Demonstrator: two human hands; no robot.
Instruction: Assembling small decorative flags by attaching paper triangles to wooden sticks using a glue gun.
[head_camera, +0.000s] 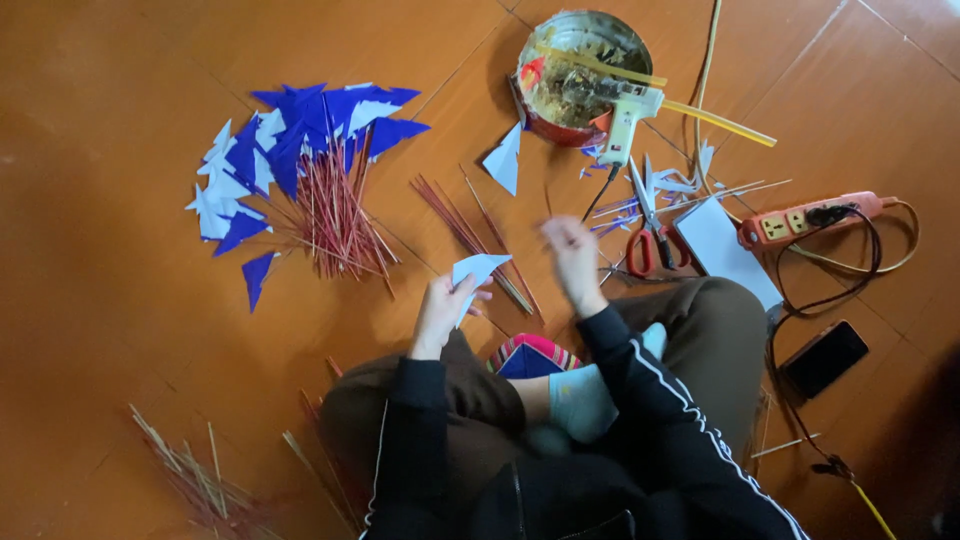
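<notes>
Left hand (440, 312): closed on a white paper flag piece (474, 272), held above the floor (120, 330) in front of the person's knees. Right hand (573, 250): raised, motion-blurred; whether it is open or closed cannot be told, possibly pinching a thin stick. Loose red sticks (475, 240) lie on the floor between the hands. A pile of finished blue-and-white flags (290, 150) lies further out to the left; glue gun (625, 120), round tin (575, 70) and red-handled scissors (650, 235) lie to the right

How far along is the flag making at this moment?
Done: a pile of blue flags on red sticks lies on the floor. In hand: the left hand holds a white paper triangle; the right hand is blurred, contents unclear. Left: loose red sticks and one paper triangle.
</notes>
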